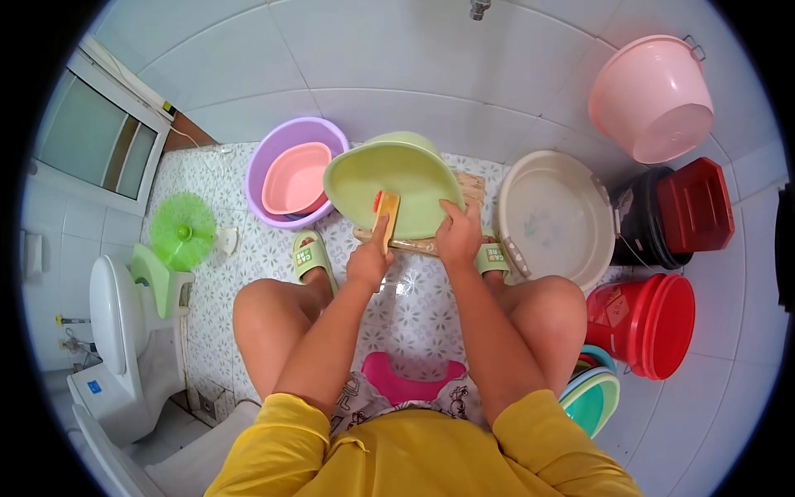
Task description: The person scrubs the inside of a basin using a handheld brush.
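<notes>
My left hand (369, 263) is closed around the handle of a yellow scrubbing brush (391, 217) with a bit of red at its top end. The brush lies against the inner side of a pale green basin (422, 178). Tilted up on its side, the basin has its open face turned towards me. My right hand (459, 235) grips the basin's near right rim, fingers over the edge. Under the basin lies a wooden board (471, 187), partly covered. I cannot see the brush's bristles clearly.
A purple basin (257, 170) with a pink basin (296, 178) inside stands left. On the right are a beige basin (551, 211) holding water, a red bucket (633, 323) and a dark bucket (633, 215). A pink bucket (650, 95) hangs above. A toilet (124, 331) is left.
</notes>
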Available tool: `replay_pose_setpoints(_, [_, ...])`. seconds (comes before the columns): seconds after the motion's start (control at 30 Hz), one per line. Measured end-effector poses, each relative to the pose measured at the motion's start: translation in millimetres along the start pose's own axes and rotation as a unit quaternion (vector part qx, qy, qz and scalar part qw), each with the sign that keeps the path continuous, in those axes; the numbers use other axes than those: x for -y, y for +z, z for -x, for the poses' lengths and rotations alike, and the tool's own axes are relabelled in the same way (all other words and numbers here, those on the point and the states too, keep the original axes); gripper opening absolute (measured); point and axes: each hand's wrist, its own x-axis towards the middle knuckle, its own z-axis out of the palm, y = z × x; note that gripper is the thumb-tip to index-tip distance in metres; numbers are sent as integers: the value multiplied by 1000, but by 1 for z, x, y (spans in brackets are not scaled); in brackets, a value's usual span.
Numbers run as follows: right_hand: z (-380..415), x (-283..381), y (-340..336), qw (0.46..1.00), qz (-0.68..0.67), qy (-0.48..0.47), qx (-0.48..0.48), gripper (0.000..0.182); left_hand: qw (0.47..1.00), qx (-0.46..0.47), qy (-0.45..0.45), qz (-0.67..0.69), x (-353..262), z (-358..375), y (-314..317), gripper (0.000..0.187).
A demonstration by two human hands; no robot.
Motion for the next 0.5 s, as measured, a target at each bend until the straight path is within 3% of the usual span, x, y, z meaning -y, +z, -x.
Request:
replay_pose_setpoints(0.07, [3, -2, 5, 970, -207, -54, -114, 36, 1000, 7, -2, 27, 4, 0, 8, 84])
replay_pose_setpoints(0.1, [3, -1, 7, 970, -206, -54, -115, 36, 998, -16, 7, 55, 5, 0, 11, 83])
replay_pose_setpoints(0.17, [3, 3, 11, 894, -411, 141, -114, 39, 996, -38, 15, 85, 7, -1, 16, 83])
replay_pose_setpoints(0.2, [3, 4, 11, 894, -411, 140, -114, 39, 996, -34, 11, 83, 6, -1, 14, 84])
replay_pose_setpoints(0.27, [4, 8, 11, 906, -351, 227, -69, 42, 996, -33, 6, 82, 7, -1, 14, 84])
replay_pose_setpoints(0.3, [5, 3, 21, 905, -353, 226, -68, 42, 996, -38, 12, 84, 9, -2, 16, 84])
replay_pose_setpoints(0.37, [9, -15, 49, 801, -555, 222, 5, 39, 995, -43, 17, 85, 12, -3, 20, 84])
replay_pose_setpoints(0.4, [9, -12, 45, 801, -556, 222, 5, 39, 994, -46, 19, 95, 12, -4, 22, 84])
replay_pose_setpoints(0.47, [12, -2, 30, 743, -532, 366, 176, 34, 993, -48, 20, 104, 12, -4, 24, 84])
replay_pose_setpoints(0.5, [16, -2, 35, 743, -532, 366, 176, 34, 993, -50, 20, 109, 12, -4, 25, 85])
